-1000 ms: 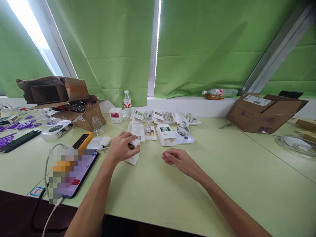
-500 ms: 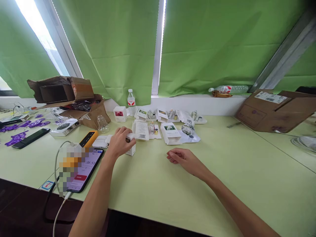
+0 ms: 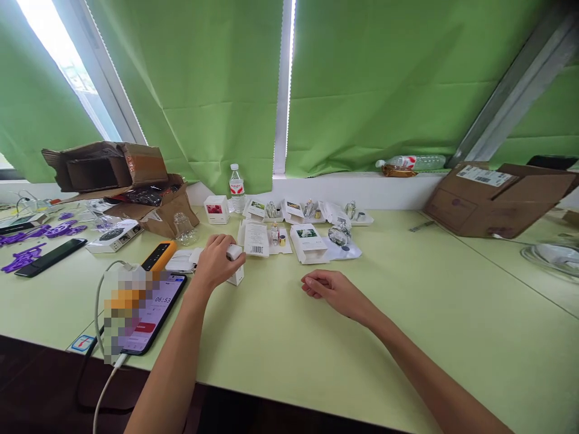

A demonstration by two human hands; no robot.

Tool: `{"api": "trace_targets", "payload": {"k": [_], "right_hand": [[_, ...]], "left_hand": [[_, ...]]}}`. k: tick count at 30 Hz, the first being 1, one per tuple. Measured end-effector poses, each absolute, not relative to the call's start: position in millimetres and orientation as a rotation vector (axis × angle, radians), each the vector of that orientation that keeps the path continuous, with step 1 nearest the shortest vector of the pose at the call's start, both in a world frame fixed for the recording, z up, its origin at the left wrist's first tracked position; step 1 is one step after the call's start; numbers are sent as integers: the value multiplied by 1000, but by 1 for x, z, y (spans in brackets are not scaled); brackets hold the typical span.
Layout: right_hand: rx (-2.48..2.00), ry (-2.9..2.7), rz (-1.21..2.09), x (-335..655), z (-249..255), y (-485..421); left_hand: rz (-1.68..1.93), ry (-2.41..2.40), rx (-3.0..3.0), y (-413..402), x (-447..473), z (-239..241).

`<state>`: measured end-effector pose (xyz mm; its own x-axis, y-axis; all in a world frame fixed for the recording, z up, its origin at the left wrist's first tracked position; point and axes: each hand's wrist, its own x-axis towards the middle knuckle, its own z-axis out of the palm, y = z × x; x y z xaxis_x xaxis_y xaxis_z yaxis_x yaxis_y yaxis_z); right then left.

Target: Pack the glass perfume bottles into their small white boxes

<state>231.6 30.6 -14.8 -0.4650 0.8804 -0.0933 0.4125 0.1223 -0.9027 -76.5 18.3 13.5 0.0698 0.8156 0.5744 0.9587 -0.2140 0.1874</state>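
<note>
My left hand (image 3: 216, 260) is closed around a small white box (image 3: 236, 276) on the table, its fingers over the top and far side. A white piece (image 3: 234, 252) shows at the top of the box under my thumb; whether it is a flap or a separate part I cannot tell. My right hand (image 3: 326, 289) rests on the tabletop, fingers curled in and nothing visible in them. Beyond the hands lie an opened white carton (image 3: 256, 240), a small glass bottle (image 3: 275, 234) with a gold cap (image 3: 283, 240) beside it, and another opened carton (image 3: 309, 242) next to a faceted glass piece (image 3: 339, 235).
Several more opened cartons with glass bottles line the back, near a closed box (image 3: 216, 210) and a water bottle (image 3: 236, 188). At left are a phone (image 3: 156, 313), an orange power strip (image 3: 159, 255) and cables. Cardboard boxes (image 3: 470, 202) stand at both sides.
The whole view has shifted slightly. My left hand stays on the white box, and the white piece at its top shows more clearly. My right hand has hardly moved.
</note>
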Motion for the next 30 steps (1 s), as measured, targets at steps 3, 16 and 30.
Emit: {"api": "trace_targets", "payload": {"k": [3,16,30], "right_hand": [[-1254,-1942,1287,232,-13,30],[-1227,-1975,1183,230,-12,30],[-1113,-2164,1028,227,-15,25]], "left_hand": [[-886,-1778,-2088,18,-75,10],[-1007,-1746,-1948,13,-68,-11],[-734,-1799,-1949,-11,-90,-19]]}}
